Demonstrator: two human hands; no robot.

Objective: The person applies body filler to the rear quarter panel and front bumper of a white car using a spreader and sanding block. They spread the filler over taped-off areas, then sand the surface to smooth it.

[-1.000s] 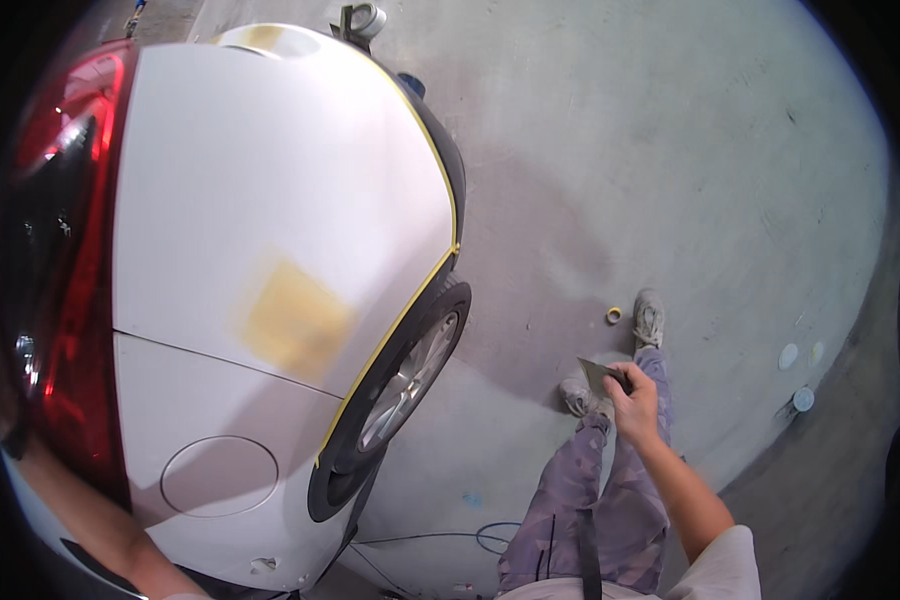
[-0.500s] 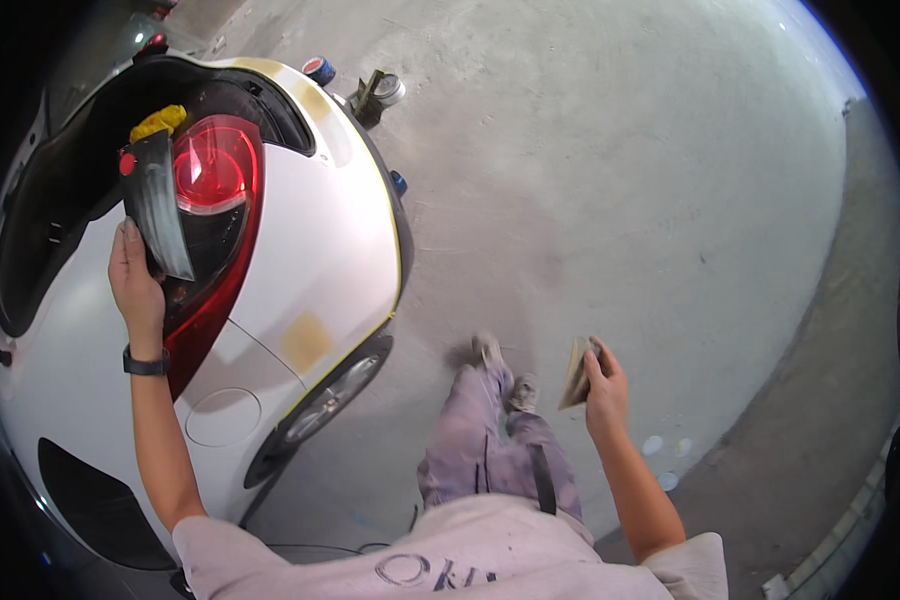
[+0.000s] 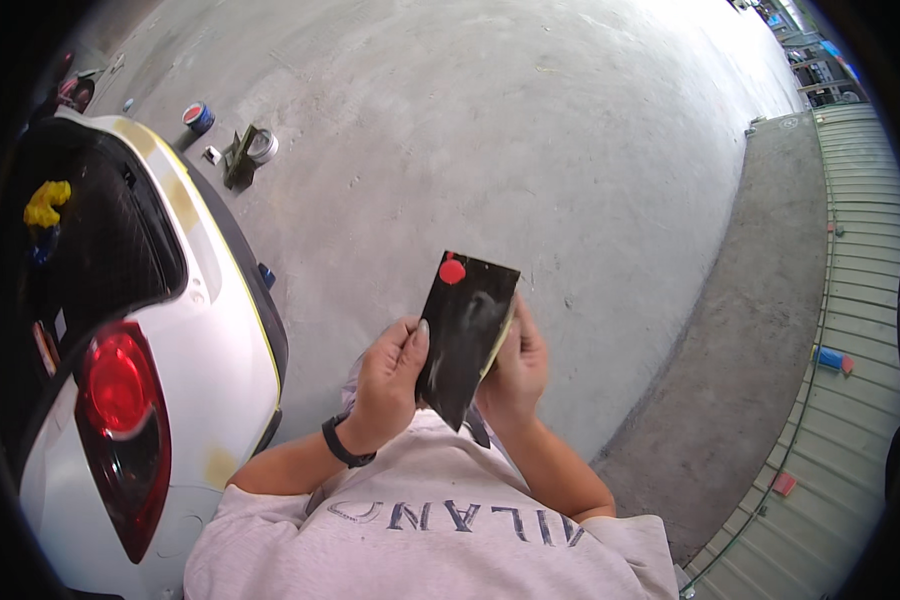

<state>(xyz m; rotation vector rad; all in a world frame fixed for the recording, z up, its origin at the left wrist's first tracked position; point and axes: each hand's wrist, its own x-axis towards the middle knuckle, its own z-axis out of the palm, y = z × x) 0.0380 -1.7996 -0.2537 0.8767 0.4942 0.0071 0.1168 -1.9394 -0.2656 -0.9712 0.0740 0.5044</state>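
Chest-high in front of me is a dark rectangular board (image 3: 465, 305) with a round red blob near one corner and a pale smear. My left hand (image 3: 385, 380) grips its left side, fingers curled, a dark watch on that wrist. My right hand (image 3: 515, 375) is closed at the board's right side on a thin flat spreader (image 3: 502, 342), mostly hidden behind the board; only a pale yellowish edge shows.
The white car (image 3: 210, 380) with red tail light, open hatch, yellow tape and yellow patches stands left. Beyond it sit a blue tin (image 3: 198, 117) and a pale tin (image 3: 262, 147) on concrete floor (image 3: 520, 150). Right is a ribbed strip (image 3: 850, 280) with cable and coloured blocks.
Both hands have come together in front of me; the left brought the board from beside the tail light, the right the spreader. The view has turned away from the car.
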